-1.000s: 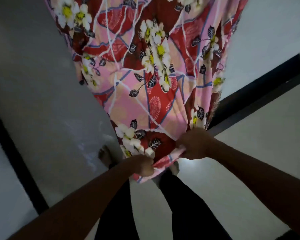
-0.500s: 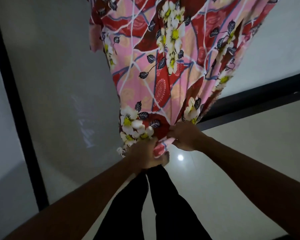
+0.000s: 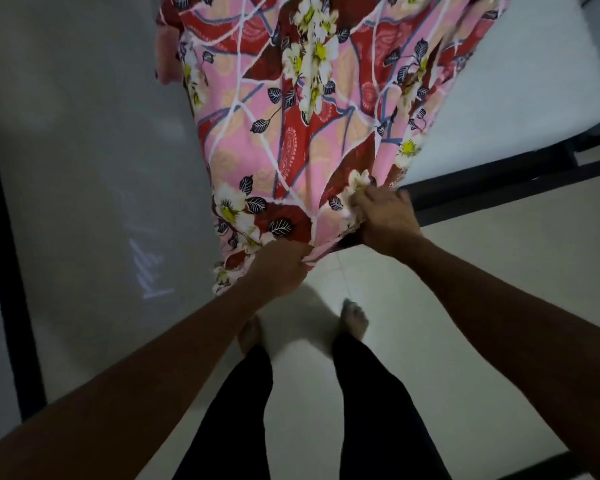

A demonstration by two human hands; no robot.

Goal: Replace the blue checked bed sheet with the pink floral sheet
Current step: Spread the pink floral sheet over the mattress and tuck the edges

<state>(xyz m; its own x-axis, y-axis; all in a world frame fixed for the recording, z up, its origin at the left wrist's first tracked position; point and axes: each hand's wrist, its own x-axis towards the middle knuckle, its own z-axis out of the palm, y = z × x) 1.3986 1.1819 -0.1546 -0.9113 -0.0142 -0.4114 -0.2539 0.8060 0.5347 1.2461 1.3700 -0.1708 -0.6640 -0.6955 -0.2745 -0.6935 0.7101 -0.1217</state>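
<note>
The pink floral sheet (image 3: 291, 133), patterned with red patches, white flowers and dark leaves, stretches from the top of the view down toward me. My left hand (image 3: 279, 268) grips its near edge at the lower left. My right hand (image 3: 385, 216) grips the same edge a little to the right and higher, bunching the cloth. The bare white mattress (image 3: 520, 81) lies at the upper right, partly under the sheet. No blue checked sheet is in view.
A dark bed frame (image 3: 499, 188) runs along the mattress's near side. A grey panel (image 3: 84, 168) with a black edge stands at the left. My legs in black trousers and bare feet (image 3: 354, 320) stand on pale floor tiles.
My hands have moved apart along the sheet's edge, the right one going up and right. The view has shifted, bringing the mattress corner and my feet into sight.
</note>
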